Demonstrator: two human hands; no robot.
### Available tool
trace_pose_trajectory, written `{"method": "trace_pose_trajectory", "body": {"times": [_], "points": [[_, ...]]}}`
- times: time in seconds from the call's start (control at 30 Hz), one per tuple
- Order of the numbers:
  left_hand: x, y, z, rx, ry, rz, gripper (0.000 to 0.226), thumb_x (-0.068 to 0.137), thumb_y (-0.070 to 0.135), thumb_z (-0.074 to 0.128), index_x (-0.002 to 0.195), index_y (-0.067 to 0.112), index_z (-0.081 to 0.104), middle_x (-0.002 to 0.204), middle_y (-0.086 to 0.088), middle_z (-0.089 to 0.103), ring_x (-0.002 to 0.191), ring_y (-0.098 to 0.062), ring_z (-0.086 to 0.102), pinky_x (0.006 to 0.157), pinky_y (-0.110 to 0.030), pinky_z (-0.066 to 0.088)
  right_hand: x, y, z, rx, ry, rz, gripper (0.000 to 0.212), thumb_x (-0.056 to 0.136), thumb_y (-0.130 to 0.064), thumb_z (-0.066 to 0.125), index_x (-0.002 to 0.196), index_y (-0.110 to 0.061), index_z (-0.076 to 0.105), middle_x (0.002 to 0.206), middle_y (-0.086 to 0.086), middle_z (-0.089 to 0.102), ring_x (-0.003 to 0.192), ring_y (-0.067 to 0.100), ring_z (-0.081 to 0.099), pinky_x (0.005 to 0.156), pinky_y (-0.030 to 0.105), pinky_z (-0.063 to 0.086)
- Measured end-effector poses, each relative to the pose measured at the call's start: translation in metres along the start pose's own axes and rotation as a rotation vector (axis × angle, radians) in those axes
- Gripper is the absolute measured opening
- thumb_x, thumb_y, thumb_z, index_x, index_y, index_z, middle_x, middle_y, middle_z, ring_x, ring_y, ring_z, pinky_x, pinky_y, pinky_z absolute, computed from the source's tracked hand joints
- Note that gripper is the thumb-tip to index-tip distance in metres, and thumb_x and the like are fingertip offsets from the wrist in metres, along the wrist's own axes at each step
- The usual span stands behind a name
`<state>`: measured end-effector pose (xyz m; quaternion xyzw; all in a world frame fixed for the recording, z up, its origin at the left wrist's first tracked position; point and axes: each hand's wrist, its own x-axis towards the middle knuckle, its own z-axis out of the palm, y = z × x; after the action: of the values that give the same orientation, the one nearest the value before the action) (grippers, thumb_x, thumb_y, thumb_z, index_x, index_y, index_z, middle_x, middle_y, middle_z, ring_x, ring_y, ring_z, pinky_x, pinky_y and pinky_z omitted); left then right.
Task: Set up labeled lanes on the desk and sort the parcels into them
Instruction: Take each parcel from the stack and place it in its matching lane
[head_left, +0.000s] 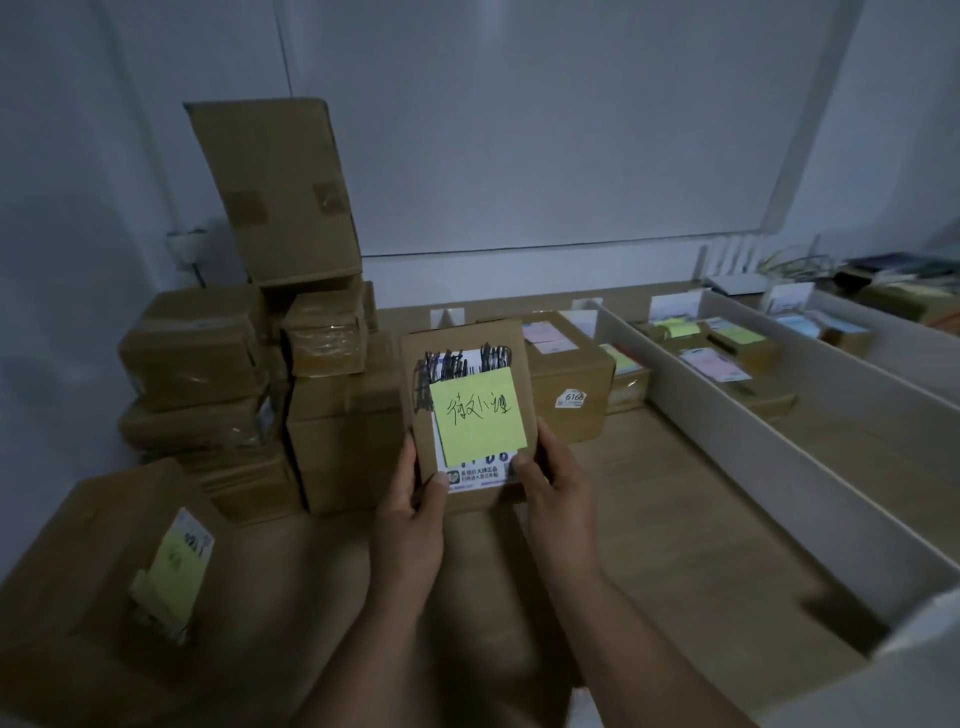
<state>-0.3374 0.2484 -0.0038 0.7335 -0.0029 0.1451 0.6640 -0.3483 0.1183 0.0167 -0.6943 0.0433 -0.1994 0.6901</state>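
Note:
I hold a small flat cardboard parcel (470, 499) upright above the desk, its face toward me. A yellow-green sticky note (478, 415) with handwritten characters covers most of its white shipping label. My left hand (415, 514) grips the parcel's lower left edge with the thumb on the front. My right hand (553, 493) grips the lower right edge the same way. Behind it, the first lane holds a larger box (571, 384) with a pink note and a 6168 sticker.
A stack of brown parcels (249, 374) rises at the left, a tall box (280, 192) leaning on top. A big box with a green note (104, 587) lies near left. White dividers (737, 415) separate lanes at the right, with more labelled parcels (727, 353) in them.

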Motion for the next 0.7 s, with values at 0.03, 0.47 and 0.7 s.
{"method": "trace_pose_trajectory", "body": {"times": [0.03,0.47,0.7], "points": [[0.001,0.005,0.01,0.002,-0.011,0.014,0.057,0.095,0.015,0.052,0.145,0.033,0.031,0.132,0.014,0.054,0.115,-0.001,0.052,0.085,-0.012,0.039,0.006,-0.001,-0.008,0.007,0.004,0.002,0.047,0.089,-0.015,0.055,0.135,-0.024,0.053,0.125,-0.006,0.064,0.114,0.009,0.06,0.097,0.04,0.051],[0.013,0.031,0.193,-0.012,-0.009,0.011,0.059,0.093,0.022,0.055,0.145,0.034,0.032,0.138,0.006,0.053,0.12,-0.009,0.054,0.103,-0.037,0.043,0.109,0.0,-0.162,0.002,-0.001,-0.021,0.045,0.088,-0.016,0.054,0.133,-0.022,0.055,0.123,-0.007,0.065,0.114,0.008,0.059,0.099,0.043,0.048],[0.013,0.04,0.277,0.057,0.098,0.019,0.055,0.097,0.019,0.051,0.143,0.042,0.032,0.134,0.01,0.055,0.119,-0.009,0.054,0.102,-0.035,0.044,0.166,0.014,-0.228,-0.009,-0.072,-0.06,0.045,0.088,-0.016,0.055,0.132,-0.026,0.056,0.12,-0.01,0.066,0.113,0.009,0.06,0.098,0.044,0.049]]}}
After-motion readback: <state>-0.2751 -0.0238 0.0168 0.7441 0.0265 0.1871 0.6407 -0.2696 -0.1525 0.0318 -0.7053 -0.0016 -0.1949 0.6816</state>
